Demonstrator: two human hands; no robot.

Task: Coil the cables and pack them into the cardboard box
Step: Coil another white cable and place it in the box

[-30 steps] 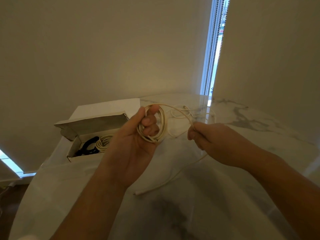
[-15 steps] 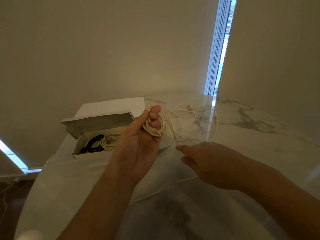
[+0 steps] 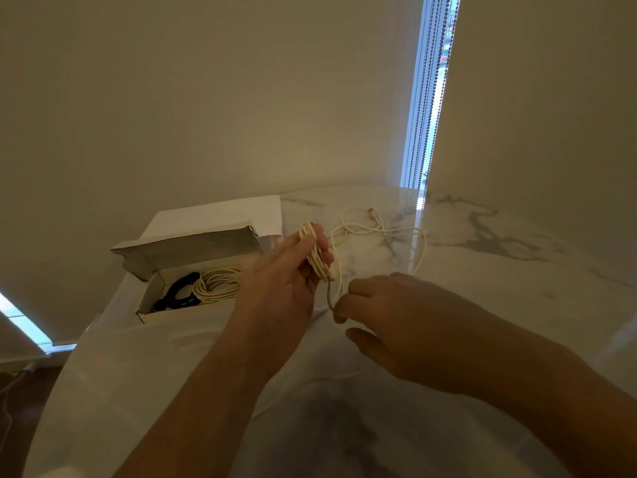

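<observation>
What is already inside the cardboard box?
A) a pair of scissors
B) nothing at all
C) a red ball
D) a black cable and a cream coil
D: inside the open cardboard box lie a black cable and a cream coil, side by side.

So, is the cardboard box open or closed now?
Open: the cardboard box has its lid flap raised, and a black cable and a cream cable coil show inside.
</observation>
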